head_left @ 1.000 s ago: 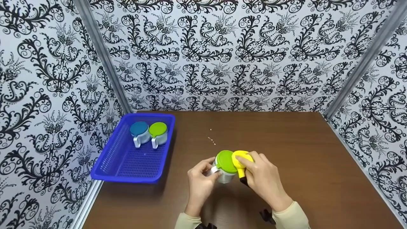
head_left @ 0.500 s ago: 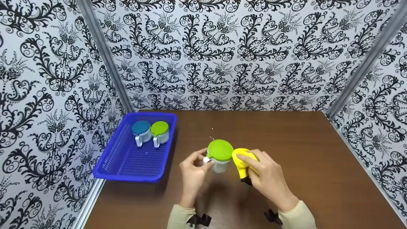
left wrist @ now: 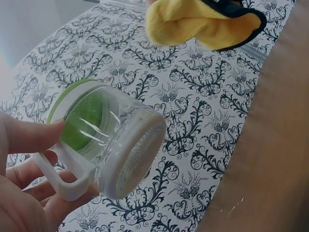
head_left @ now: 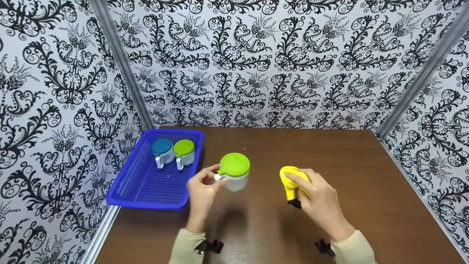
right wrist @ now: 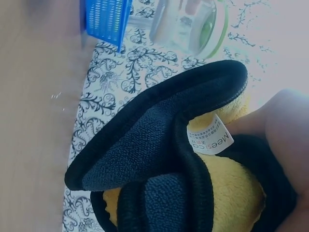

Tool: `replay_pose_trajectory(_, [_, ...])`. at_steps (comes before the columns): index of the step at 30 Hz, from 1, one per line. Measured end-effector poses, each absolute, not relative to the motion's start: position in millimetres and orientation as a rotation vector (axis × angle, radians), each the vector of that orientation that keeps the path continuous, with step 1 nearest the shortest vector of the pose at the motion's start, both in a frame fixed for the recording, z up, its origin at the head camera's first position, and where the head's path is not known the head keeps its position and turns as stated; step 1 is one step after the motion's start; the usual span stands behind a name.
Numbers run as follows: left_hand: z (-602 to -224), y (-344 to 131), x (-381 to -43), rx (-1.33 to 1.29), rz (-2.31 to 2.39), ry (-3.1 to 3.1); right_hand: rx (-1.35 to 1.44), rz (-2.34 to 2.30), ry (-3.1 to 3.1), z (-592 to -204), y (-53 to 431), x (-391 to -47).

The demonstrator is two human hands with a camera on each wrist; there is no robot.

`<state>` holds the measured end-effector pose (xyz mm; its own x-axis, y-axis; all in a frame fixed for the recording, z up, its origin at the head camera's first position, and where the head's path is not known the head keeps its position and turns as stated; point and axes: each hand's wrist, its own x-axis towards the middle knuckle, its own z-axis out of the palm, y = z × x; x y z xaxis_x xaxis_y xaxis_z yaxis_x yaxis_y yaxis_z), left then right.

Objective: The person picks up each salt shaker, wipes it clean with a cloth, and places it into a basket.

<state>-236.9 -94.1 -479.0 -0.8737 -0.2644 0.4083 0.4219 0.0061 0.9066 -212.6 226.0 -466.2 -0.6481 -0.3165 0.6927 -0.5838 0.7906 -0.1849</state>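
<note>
By its white handle, my left hand (head_left: pixel 204 185) holds a clear jar with a green lid (head_left: pixel 235 165) above the table. In the left wrist view the jar (left wrist: pixel 130 130) is tilted, its handle (left wrist: pixel 72 181) between thumb and fingers. Off to the right, my right hand (head_left: pixel 320 196) grips a bunched yellow cloth (head_left: pixel 290 179), apart from the jar. The right wrist view shows the cloth's dark grey side (right wrist: pixel 149 140), black edging and a white tag (right wrist: pixel 212 137).
A blue plastic basket (head_left: pixel 146 203) stands at the left of the brown table (head_left: pixel 311 146). Inside its far end are a blue-lidded jar (head_left: pixel 163 148) and another green-lidded jar (head_left: pixel 184 149). Patterned walls (head_left: pixel 249 66) enclose the back and sides.
The jar in my left hand has moved left and a little away from me, toward the basket. My right hand with the cloth has parted from the jar and shifted slightly right.
</note>
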Motion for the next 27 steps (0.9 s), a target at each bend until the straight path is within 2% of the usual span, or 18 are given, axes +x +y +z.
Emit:
replay_pose_trajectory(7, [-482, -138, -245, -0.049, -1.855, -1.811, 0.632, 0.5, -2.382, -470, 239, -215])
replay_pose_trajectory(14, [-461, -173, -241, 0.025, -1.667, -1.881, 0.608, 0.459, -2.4, -479, 256, -220])
replay_pose_trajectory(19, [-481, -204, -266, 0.125, -1.553, -1.932, 0.601, 0.436, -2.398, -487, 268, -227])
replay_pose_trajectory(27, [-490, -233, -281, 0.369, -1.399, -2.072, 0.503, 0.397, -2.469, -496, 291, -235])
